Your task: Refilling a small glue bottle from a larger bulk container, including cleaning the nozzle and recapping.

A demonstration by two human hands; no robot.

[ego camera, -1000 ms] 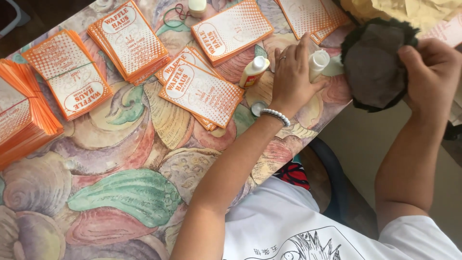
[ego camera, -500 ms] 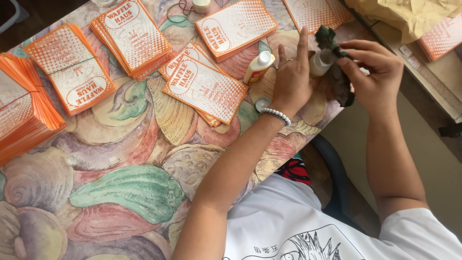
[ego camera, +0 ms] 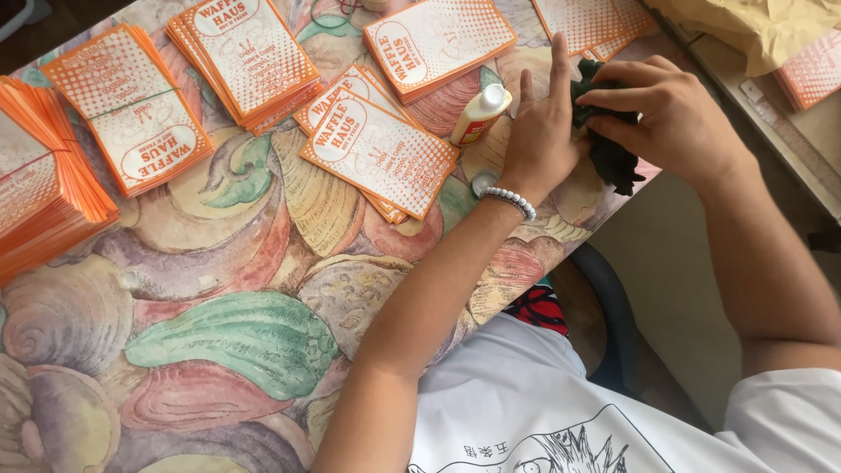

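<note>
Shell-patterned counter (ego camera: 219,289): left hand (ego camera: 539,140) flat, fingers spread, steadying; right hand (ego camera: 674,118) clamped on dark cloth (ego camera: 613,158) beside it, glue bottle (ego camera: 480,114) just left

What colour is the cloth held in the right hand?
Dark green, almost black; the cloth is bunched under the right hand, seen in the head view.

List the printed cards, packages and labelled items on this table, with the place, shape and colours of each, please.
Card stack: upper left, rectangular, orange and white.
Card stack: top, left of centre, same colours.
Card stack: top centre, same.
Loose cards: centre, overlapping, tilted.
Orange stack: left edge, thick.
Glue bottle: lying beside the left hand, white with a red-yellow label.
</note>
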